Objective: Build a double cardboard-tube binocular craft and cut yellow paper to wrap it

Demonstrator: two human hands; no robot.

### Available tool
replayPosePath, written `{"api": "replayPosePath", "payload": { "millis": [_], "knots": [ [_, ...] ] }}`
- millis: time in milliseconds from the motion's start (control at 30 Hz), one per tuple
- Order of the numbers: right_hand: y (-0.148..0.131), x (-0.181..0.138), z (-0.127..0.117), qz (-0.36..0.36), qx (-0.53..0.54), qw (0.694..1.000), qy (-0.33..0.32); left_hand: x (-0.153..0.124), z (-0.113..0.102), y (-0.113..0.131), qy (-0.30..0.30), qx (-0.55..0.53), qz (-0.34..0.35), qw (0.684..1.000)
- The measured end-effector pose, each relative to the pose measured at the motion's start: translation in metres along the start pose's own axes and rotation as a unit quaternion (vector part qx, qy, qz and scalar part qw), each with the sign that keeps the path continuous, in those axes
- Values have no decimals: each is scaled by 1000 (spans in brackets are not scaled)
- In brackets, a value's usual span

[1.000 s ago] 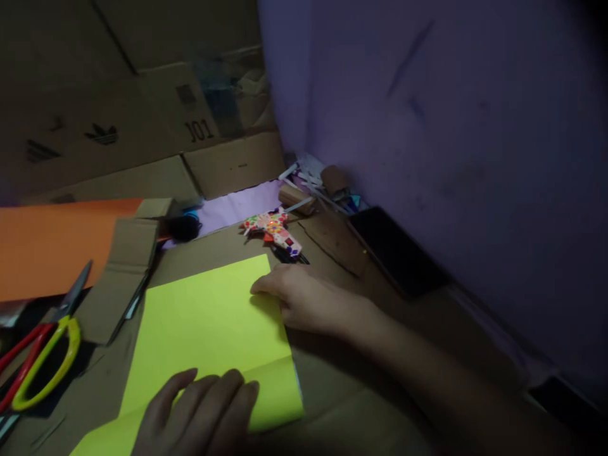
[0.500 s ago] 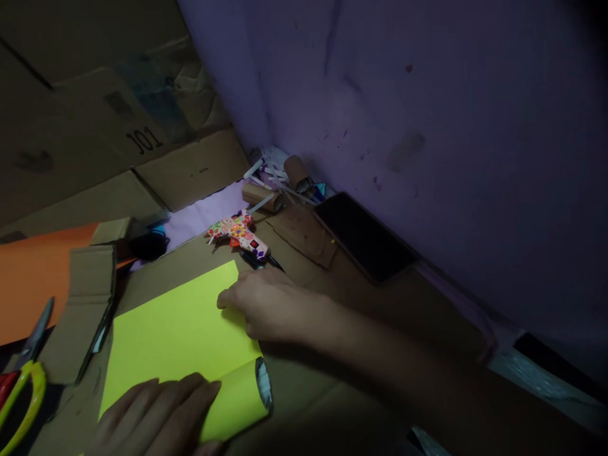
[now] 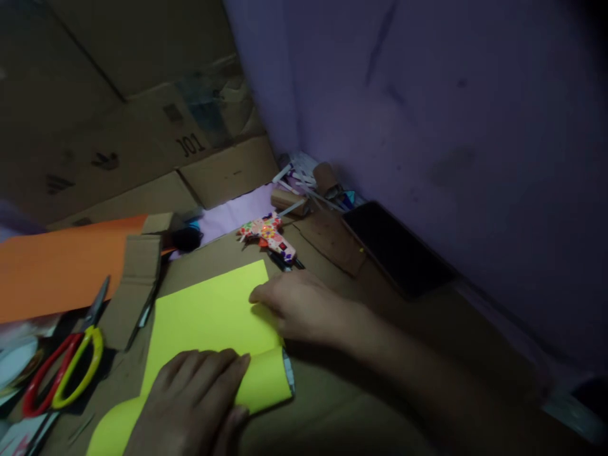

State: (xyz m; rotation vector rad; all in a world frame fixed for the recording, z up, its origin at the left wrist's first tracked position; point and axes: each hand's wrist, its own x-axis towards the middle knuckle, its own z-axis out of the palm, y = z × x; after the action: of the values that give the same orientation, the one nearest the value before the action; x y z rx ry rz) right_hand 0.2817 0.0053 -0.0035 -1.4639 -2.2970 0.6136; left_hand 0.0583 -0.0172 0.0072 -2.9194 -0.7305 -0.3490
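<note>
A bright yellow sheet of paper (image 3: 209,310) lies on the brown cardboard surface, its near part wrapped round a tube (image 3: 268,383) with a greyish inside at the right end. My left hand (image 3: 190,399) lies over this roll, fingers bent across the top and thumb on the near side. The roll's left part shows beyond that hand at the lower left. My right hand (image 3: 304,307) rests at the sheet's right edge, its fingers curled and the index fingertip on the paper. Its other fingertips are hidden.
A flowered glue gun (image 3: 268,235) lies behind the sheet, near cardboard tubes (image 3: 289,201) and white sticks. A dark phone (image 3: 396,247) lies by the purple wall. Left are scissors (image 3: 85,348), orange paper (image 3: 71,259) and a cardboard strip (image 3: 137,272). A large cardboard panel (image 3: 142,126) stands behind.
The view has swung left, so everything sits further right. The roll has turned slightly away from me with my left hand on it, leaving less flat paper. My right hand stays at the edge.
</note>
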Motion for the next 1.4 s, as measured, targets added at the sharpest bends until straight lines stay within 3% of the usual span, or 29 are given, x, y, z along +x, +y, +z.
{"api": "replayPosePath", "payload": {
  "millis": [133, 200, 300, 433, 533, 833, 1400],
  "knots": [
    [-16, -17, -6, 3, 108, 992, 65, 3, -3, 8, -47, -39, -66, 996],
    [-28, -31, -4, 10, 130, 989, 72, 4, -1, 13, -41, -71, -108, 991],
    [-40, -52, 9, -13, 57, 996, 70, 6, 0, 19, -34, -121, -163, 979],
    [-38, -65, 30, -155, -96, 971, 157, 4, -5, 23, -61, -157, -176, 970],
    [-30, -63, 33, -193, -135, 962, 140, -3, -8, 25, -65, -145, -180, 971],
    [-31, -49, 34, -110, -124, 984, 73, -28, 6, 22, -60, -70, -201, 975],
    [-36, -49, 48, -100, -110, 982, 120, -30, 28, 19, -27, -61, -187, 980]
  ]
}}
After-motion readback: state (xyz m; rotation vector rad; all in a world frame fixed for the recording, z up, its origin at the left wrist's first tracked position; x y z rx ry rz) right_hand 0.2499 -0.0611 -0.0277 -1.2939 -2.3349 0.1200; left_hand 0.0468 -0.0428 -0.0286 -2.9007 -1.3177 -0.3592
